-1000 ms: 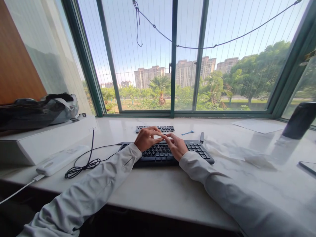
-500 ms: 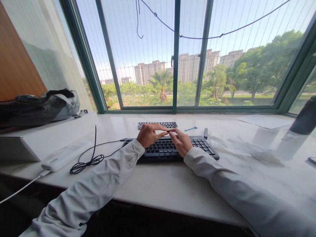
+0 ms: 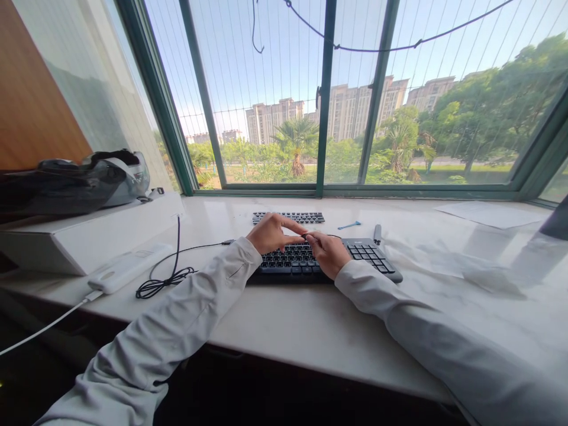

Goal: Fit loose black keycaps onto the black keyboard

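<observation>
My left hand (image 3: 271, 232) and my right hand (image 3: 329, 254) hover over the middle of a black keyboard (image 3: 371, 255) that lies on a white marble sill. The fingertips of both hands meet in a pinch just above the top key rows. The left thumb and forefinger are pressed together, and the right fingers curl in toward them. Whatever sits between the fingertips is too small to name. Both arms wear pale long sleeves.
A second, slimmer dark keyboard (image 3: 288, 217) lies behind the first, with a small blue tool (image 3: 349, 225) and a black pen (image 3: 377, 232) beside it. A coiled black cable (image 3: 164, 283) and white device (image 3: 128, 267) lie left, with a dark bag (image 3: 75, 183) beyond. Paper (image 3: 492, 213) lies right.
The fingertips stay pinched together and have sunk slightly closer to the keys. The view has shifted a little to the left, so the dark object at the right edge is almost out of sight.
</observation>
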A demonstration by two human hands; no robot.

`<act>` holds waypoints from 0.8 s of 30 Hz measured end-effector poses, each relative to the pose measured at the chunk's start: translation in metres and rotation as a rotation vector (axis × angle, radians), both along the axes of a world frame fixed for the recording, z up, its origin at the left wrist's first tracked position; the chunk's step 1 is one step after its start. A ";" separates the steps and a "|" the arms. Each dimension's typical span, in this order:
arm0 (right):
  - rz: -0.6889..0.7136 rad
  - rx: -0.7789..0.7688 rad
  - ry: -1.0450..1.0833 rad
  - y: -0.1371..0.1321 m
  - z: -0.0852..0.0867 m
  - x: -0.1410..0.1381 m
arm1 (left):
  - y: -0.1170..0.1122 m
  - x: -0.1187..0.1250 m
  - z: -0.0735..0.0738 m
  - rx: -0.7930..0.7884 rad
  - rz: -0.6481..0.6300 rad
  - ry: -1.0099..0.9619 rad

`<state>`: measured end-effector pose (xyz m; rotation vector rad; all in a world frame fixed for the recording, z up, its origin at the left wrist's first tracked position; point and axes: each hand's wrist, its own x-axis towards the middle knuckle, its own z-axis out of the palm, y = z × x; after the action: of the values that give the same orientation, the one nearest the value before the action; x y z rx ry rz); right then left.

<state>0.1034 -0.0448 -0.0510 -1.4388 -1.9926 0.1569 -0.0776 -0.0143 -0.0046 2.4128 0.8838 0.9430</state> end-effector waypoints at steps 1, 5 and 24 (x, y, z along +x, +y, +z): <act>-0.003 0.007 -0.014 -0.001 0.000 0.000 | 0.000 -0.001 0.001 -0.006 -0.010 0.005; -0.031 0.005 -0.130 -0.004 0.002 -0.002 | 0.004 -0.008 0.007 -0.029 -0.044 0.101; 0.051 0.012 -0.451 -0.014 -0.002 -0.006 | 0.025 -0.029 0.002 -0.148 -0.138 0.503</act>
<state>0.0975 -0.0590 -0.0533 -1.5153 -2.3830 -0.1737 -0.1065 0.0110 -0.0024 2.5780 0.8955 0.2057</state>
